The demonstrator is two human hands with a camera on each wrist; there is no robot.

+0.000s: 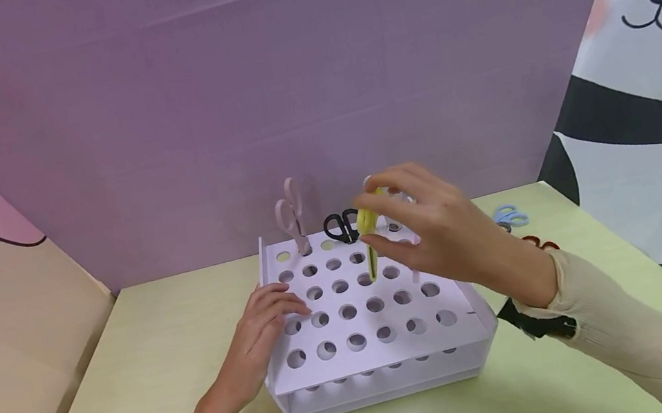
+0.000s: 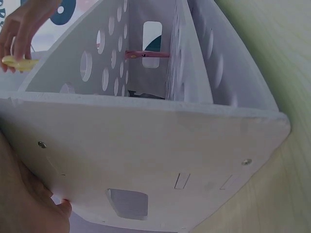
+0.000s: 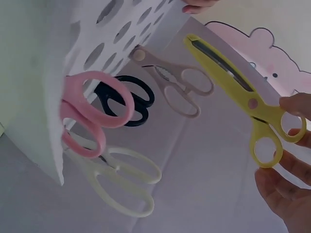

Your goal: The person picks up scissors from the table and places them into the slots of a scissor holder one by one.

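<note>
My right hand (image 1: 433, 221) pinches yellow scissors (image 3: 265, 114) by their finger loops, with the tip downward over the white rack (image 1: 467, 335). In the head view the tip appears above the middle holes; it is apart from the rack in the right wrist view. My left hand (image 1: 260, 334) rests on the rack's left edge, fingers extended over the top. Pale pink scissors (image 1: 287, 218) and black scissors (image 1: 348, 233) stand in back-row holes, handles up. The right wrist view also shows brighter pink scissors (image 3: 80, 114) and white scissors (image 3: 97, 187) in the rack.
Blue scissors (image 1: 498, 216) lie on the table to the right of the rack. Red handles (image 1: 531, 239) show partly behind my right forearm. A purple backdrop (image 1: 232, 122) stands behind the table. Panda artwork (image 1: 649, 95) is on the right wall.
</note>
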